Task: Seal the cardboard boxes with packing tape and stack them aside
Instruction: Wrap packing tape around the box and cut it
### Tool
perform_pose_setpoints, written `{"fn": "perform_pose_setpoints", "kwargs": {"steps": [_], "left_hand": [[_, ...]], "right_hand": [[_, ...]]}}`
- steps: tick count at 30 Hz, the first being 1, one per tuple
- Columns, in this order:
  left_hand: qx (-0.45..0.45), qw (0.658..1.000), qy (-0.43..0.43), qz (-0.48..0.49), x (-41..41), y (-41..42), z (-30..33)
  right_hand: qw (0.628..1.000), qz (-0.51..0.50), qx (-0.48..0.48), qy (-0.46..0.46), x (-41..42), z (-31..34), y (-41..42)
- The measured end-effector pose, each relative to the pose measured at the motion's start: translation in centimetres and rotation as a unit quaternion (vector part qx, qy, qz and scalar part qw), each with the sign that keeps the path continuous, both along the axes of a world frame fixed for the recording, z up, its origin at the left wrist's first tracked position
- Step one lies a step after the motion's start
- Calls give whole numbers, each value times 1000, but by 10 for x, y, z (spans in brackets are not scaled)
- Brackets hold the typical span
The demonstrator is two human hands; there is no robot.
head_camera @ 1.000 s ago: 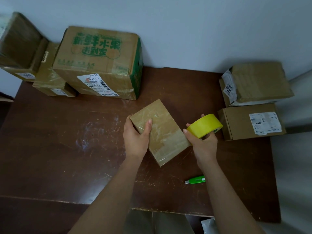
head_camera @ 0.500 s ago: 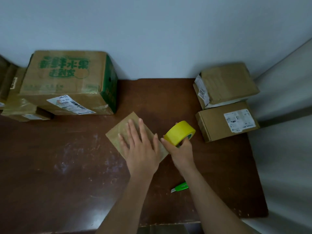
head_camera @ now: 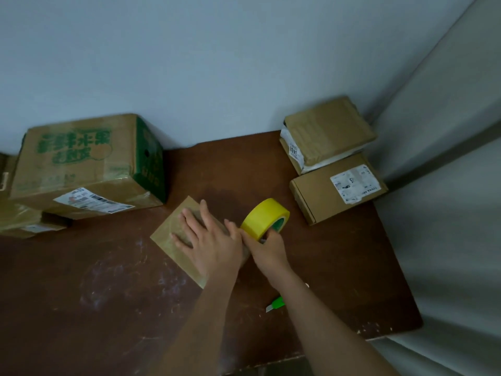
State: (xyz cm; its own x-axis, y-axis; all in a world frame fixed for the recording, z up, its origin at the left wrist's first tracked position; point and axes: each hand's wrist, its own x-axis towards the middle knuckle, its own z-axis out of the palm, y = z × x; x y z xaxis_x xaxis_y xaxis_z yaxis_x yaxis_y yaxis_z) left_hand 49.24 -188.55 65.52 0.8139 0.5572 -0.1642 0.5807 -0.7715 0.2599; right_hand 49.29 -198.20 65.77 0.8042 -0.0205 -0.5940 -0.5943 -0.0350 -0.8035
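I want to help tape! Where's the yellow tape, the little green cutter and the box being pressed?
yellow tape (head_camera: 261,217), head view, outer band.
green cutter (head_camera: 277,303), head view, green body.
pressed box (head_camera: 169,236), head view, top face.

A white label (head_camera: 294,154) on the upper small box (head_camera: 329,131), beyond the right hand (head_camera: 267,249), seems to read "3408". Green printing on the big box (head_camera: 78,161), beyond the left hand (head_camera: 210,240), is too blurred to read.

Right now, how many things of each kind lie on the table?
Cardboard boxes: 5 (small box, fruit box, left-edge box, labelled box, top box)
Yellow tape roll: 1
Green utility knife: 1
Total: 7
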Motion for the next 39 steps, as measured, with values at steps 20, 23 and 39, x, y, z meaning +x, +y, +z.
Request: {"fn": "perform_pose_setpoints", "kwargs": {"steps": [20, 23, 39], "left_hand": [[-183, 945, 108, -248, 20, 40, 48], [-158, 938, 182, -250, 34, 35, 46], [-222, 894, 237, -310, 48, 44, 13]], "right_hand": [[789, 410, -454, -57, -71, -27, -102], [905, 257, -338, 8, -70, -27, -105], [986, 19, -10, -168, -59, 9, -29]]}}
